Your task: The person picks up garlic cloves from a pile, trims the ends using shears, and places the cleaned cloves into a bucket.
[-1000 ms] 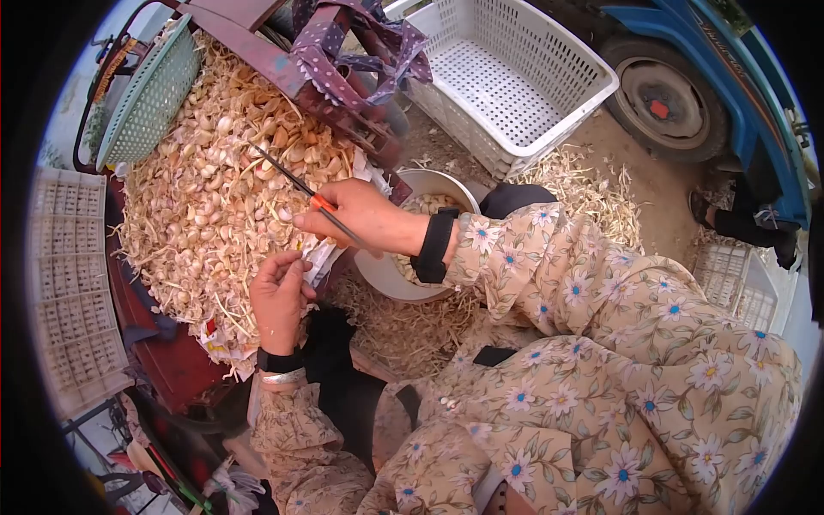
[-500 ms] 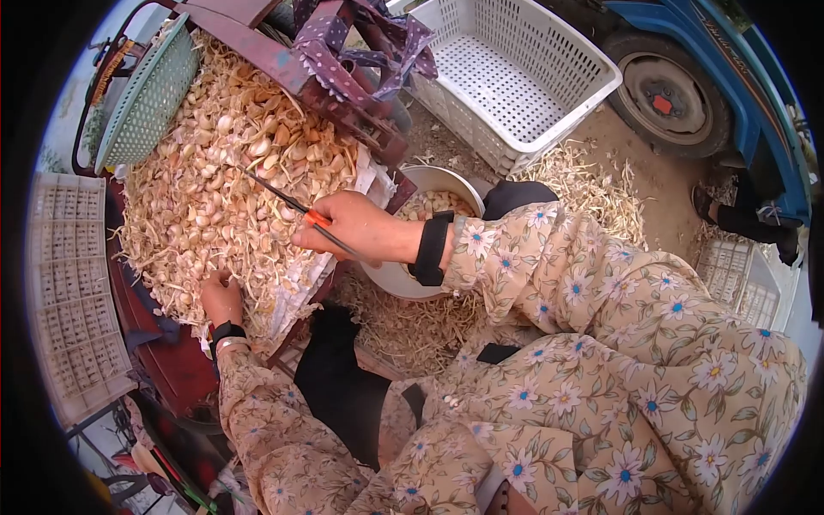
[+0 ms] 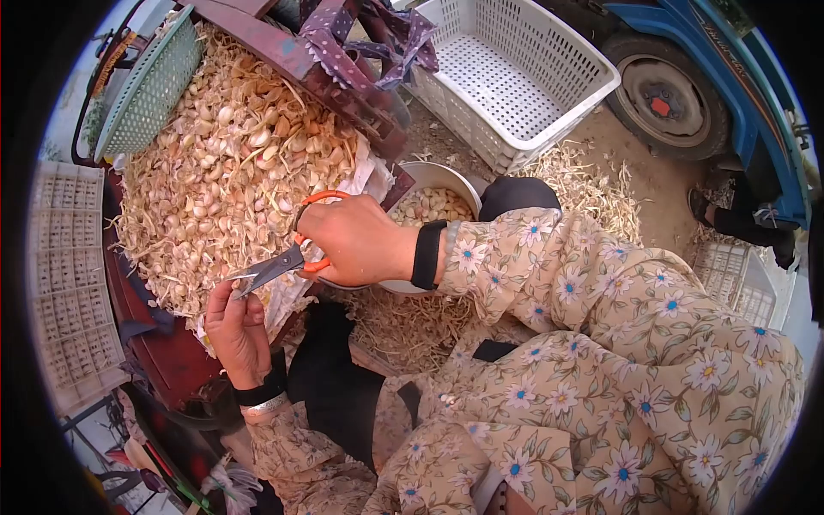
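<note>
My right hand (image 3: 352, 239) grips a pair of scissors (image 3: 276, 268) with orange handles. Their dark blades point left, slightly apart, with the tips at the fingertips of my left hand (image 3: 238, 336). Between the thumb and fingers, my left hand pinches a garlic clove; a thin pale stalk (image 3: 244, 276) shows by the blades, while the clove itself is mostly hidden. Beyond both hands spreads a large heap of garlic cloves (image 3: 215, 189) with dry skins and stalks. Just behind my right wrist stands a white bucket (image 3: 468, 184) holding trimmed-looking cloves (image 3: 433, 206).
A white perforated crate (image 3: 549, 129) stands at the upper right, near a blue vehicle's wheel (image 3: 665, 99). The green basket (image 3: 150, 90) leans at the heap's left. Another white crate (image 3: 73, 283) is at far left. Dry stalks (image 3: 592, 184) litter the ground. Another person's foot (image 3: 702, 206) shows at right.
My left hand has risen from the heap's near edge, now pinching a clove. My right hand has turned the scissors from pointing up-left to down-left, bringing the blades to the left fingertips.
</note>
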Demonstrator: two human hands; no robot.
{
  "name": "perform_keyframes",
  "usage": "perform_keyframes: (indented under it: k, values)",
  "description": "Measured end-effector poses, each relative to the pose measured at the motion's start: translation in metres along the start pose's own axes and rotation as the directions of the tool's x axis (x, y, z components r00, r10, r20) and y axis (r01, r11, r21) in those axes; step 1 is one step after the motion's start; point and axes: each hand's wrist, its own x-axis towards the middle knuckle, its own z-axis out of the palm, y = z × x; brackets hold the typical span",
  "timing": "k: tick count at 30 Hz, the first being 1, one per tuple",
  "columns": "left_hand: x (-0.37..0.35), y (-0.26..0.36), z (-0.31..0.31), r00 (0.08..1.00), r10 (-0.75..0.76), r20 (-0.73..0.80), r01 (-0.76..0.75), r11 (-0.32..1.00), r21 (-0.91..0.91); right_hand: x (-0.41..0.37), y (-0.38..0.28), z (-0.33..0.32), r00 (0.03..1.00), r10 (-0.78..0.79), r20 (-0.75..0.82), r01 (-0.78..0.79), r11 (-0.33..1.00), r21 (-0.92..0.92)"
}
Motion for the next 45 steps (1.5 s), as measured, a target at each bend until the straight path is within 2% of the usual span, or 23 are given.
perform_keyframes:
  k: [3, 9, 12, 13, 15, 16, 19, 21, 23, 25, 26, 27, 28, 29, 30, 31, 33, 34, 37, 38, 41, 44, 45]
  values:
    - [-0.003, -0.002, -0.003, 0.999, -0.015, 0.030, 0.015, 1.000, 0.004, -0.001, 0.000, 0.000, 1.000, -0.013, 0.013, 0.013, 1.000, -0.008]
    - [-0.008, -0.001, -0.009, 1.000, -0.028, 0.015, 0.026, 0.994, 0.111, -0.002, -0.001, 0.003, 0.964, 0.058, 0.259, -0.089, 0.990, 0.109]
    - [-0.015, 0.004, 0.000, 0.998, -0.056, -0.013, 0.057, 0.988, 0.144, -0.001, -0.002, 0.006, 0.943, 0.057, 0.328, -0.143, 0.960, 0.242]
    - [-0.018, 0.006, 0.003, 0.997, -0.073, -0.021, 0.075, 0.986, 0.149, 0.001, -0.003, 0.004, 0.917, 0.173, 0.360, -0.305, 0.886, 0.349]
    - [-0.023, 0.005, -0.014, 0.995, -0.079, -0.066, 0.085, 0.991, 0.099, 0.009, -0.002, -0.008, 0.808, 0.369, 0.459, -0.581, 0.631, 0.515]
    - [-0.026, 0.005, -0.026, 0.993, -0.083, -0.087, 0.089, 0.993, 0.073, 0.012, -0.005, -0.019, 0.803, 0.396, 0.445, -0.594, 0.583, 0.553]
    - [-0.048, 0.009, -0.077, 0.988, -0.086, -0.129, 0.115, 0.965, 0.236, 0.013, 0.005, -0.010, 0.810, 0.429, 0.399, -0.586, 0.609, 0.535]
    - [-0.076, 0.024, -0.097, 0.946, -0.265, -0.184, 0.318, 0.673, 0.668, 0.011, 0.003, -0.011, 0.797, 0.431, 0.424, -0.603, 0.610, 0.514]
    - [-0.104, 0.015, -0.154, 0.900, -0.396, -0.182, 0.275, 0.193, 0.942, 0.014, -0.005, -0.020, 0.766, 0.433, 0.475, -0.634, 0.634, 0.443]
    - [-0.121, 0.005, -0.200, 0.981, -0.181, 0.072, -0.082, -0.046, 0.996, 0.012, 0.002, -0.005, 0.841, 0.384, 0.380, -0.528, 0.734, 0.427]
    - [-0.124, 0.003, -0.210, 0.969, -0.100, 0.225, -0.240, -0.195, 0.951, 0.011, 0.006, 0.001, 0.875, 0.356, 0.329, -0.472, 0.779, 0.413]
    - [-0.109, 0.012, -0.176, 0.993, -0.096, -0.066, 0.073, 0.073, 0.995, 0.012, 0.005, 0.003, 0.869, 0.367, 0.332, -0.483, 0.774, 0.410]
    - [-0.086, 0.020, -0.135, 0.925, -0.170, -0.339, 0.378, 0.326, 0.867, 0.011, 0.004, 0.004, 0.862, 0.378, 0.336, -0.495, 0.768, 0.407]
    - [-0.065, 0.013, -0.140, 0.963, -0.067, -0.263, 0.260, 0.497, 0.828, 0.010, 0.004, 0.005, 0.857, 0.388, 0.341, -0.506, 0.763, 0.403]
    - [-0.041, 0.010, -0.127, 0.972, 0.014, -0.235, 0.192, 0.529, 0.826, 0.010, 0.006, 0.008, 0.865, 0.372, 0.337, -0.487, 0.782, 0.388]
    - [-0.014, 0.001, -0.120, 0.984, 0.093, -0.154, 0.061, 0.634, 0.771, 0.011, 0.008, 0.009, 0.854, 0.380, 0.355, -0.504, 0.775, 0.382]
    - [0.037, -0.009, -0.103, 0.983, 0.119, -0.140, 0.046, 0.578, 0.815, 0.012, 0.010, 0.009, 0.829, 0.403, 0.387, -0.540, 0.757, 0.368]
    - [0.065, -0.025, -0.118, 0.979, 0.187, -0.080, -0.030, 0.523, 0.852, 0.013, 0.010, 0.007, 0.824, 0.407, 0.394, -0.545, 0.762, 0.351]
    - [0.103, -0.038, -0.117, 0.989, 0.144, 0.034, -0.036, 0.009, 0.999, 0.013, 0.009, 0.003, 0.828, 0.402, 0.391, -0.543, 0.750, 0.378]
    - [0.116, -0.054, -0.146, 0.984, 0.144, 0.107, -0.110, 0.011, 0.994, 0.012, 0.009, 0.005, 0.850, 0.382, 0.363, -0.506, 0.783, 0.361]
    - [0.107, -0.047, -0.118, 0.988, 0.130, 0.085, -0.064, -0.155, 0.986, 0.012, 0.011, 0.011, 0.882, 0.341, 0.326, -0.443, 0.838, 0.320]
    - [0.091, -0.038, -0.109, 0.989, 0.118, 0.089, -0.082, -0.068, 0.994, 0.013, 0.007, 0.011, 0.884, 0.323, 0.336, -0.426, 0.855, 0.297]
    - [0.088, -0.036, -0.110, 0.994, 0.105, -0.028, 0.011, 0.153, 0.988, 0.012, 0.005, 0.010, 0.885, 0.320, 0.337, -0.424, 0.855, 0.300]
